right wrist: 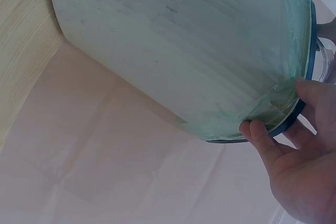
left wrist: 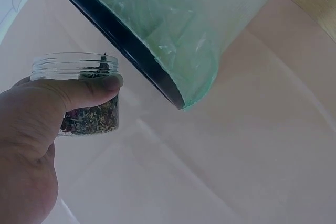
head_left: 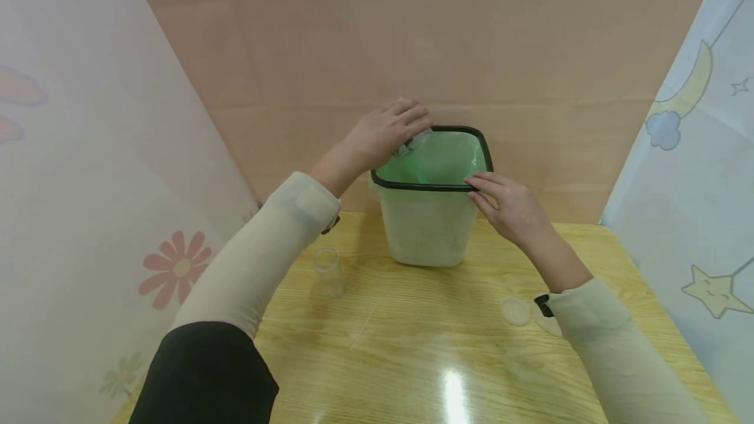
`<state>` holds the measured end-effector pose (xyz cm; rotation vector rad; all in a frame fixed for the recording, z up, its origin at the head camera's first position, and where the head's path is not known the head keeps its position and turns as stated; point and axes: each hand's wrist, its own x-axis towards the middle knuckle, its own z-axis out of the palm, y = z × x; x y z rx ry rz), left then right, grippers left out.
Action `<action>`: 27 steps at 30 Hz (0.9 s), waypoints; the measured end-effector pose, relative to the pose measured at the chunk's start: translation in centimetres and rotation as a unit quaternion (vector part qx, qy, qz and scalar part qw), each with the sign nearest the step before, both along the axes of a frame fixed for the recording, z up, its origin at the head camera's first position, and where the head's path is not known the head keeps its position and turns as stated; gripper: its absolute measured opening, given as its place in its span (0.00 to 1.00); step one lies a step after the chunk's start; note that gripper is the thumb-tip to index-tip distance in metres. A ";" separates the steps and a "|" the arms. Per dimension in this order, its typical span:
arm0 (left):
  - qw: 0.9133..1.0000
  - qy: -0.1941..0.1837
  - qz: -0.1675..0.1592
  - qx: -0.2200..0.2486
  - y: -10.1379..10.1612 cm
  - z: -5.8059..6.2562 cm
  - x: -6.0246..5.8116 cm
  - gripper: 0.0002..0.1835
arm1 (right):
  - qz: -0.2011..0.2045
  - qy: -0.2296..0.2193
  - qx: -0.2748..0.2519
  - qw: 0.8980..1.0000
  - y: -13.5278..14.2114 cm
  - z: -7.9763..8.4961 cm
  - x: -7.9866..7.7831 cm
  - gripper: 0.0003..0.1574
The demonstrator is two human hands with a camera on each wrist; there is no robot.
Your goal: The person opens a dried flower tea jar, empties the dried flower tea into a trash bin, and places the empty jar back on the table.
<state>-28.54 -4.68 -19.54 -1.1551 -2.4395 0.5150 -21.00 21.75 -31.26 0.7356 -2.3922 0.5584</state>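
My left hand grips a clear screw-neck jar at the bin's left rim. The jar is tipped, its open mouth towards the bin's inside. Dark dried flakes, like loose tea or herbs, show through its wall. The pale bin stands upright with a black rim and a green liner bag. My right hand pinches the bin's near right rim, thumb and fingers on either side of the rim and liner in the right wrist view. The bin's bottom inside is hidden.
A clear open jar stands on the wooden table, left of the bin. Two pale round discs, like lids, lie at the right, one partly behind the right sleeve. A brown backdrop rises close behind the bin.
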 end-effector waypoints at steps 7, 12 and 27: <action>1.000 -0.008 -0.003 -0.003 0.1 0.0 0.0 0.35 | -0.001 -0.004 -0.001 1.000 0.0 -0.1 -0.1 0.19; 1.000 -0.004 -0.001 -0.009 0.0 0.0 -0.1 0.35 | 0.001 -0.005 0.000 1.000 0.0 0.0 -0.1 0.20; 0.999 0.005 0.004 -0.033 0.0 0.2 -0.3 0.36 | 0.000 -0.004 0.005 1.000 -0.2 0.1 -0.2 0.20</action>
